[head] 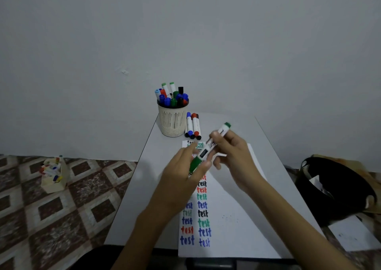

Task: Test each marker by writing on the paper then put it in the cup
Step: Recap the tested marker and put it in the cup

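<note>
A green-capped white marker [206, 151] hangs slantwise above the paper [226, 218], held by both hands. My left hand [185, 171] grips its green cap at the lower end. My right hand [231, 156] pinches the white barrel near the upper green end. The paper lies on the small white table and bears two columns of the word "test" in blue, red, green and black. A cream slotted cup [172, 119] full of several markers stands at the table's far edge. Three loose markers [192, 125] lie just right of the cup.
The white table [144, 187] is narrow, with a bare wall behind it. A cardboard box of markers [54, 174] sits on the patterned floor at left. At right a black bag [338, 189] rests on the floor beside a white sheet [354, 234].
</note>
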A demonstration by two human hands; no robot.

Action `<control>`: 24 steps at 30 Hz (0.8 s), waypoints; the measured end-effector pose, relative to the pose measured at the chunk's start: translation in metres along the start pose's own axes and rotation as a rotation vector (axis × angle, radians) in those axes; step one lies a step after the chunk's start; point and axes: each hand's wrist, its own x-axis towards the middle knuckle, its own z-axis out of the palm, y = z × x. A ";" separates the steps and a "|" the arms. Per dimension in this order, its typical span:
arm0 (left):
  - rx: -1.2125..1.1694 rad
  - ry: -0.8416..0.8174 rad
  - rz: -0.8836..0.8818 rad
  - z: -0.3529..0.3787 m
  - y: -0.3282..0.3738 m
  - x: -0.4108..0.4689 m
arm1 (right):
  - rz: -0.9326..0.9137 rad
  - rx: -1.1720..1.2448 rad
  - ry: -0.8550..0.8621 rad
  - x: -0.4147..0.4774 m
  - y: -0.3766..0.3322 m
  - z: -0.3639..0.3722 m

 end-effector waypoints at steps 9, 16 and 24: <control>-0.146 -0.080 -0.046 0.018 -0.011 0.000 | 0.044 -0.077 -0.063 -0.023 0.002 -0.003; -0.310 -0.073 -0.090 0.023 -0.005 -0.009 | 0.069 0.015 -0.087 -0.027 0.000 -0.009; -0.290 -0.170 -0.059 0.005 -0.013 -0.002 | 0.053 0.113 -0.086 -0.011 -0.012 -0.026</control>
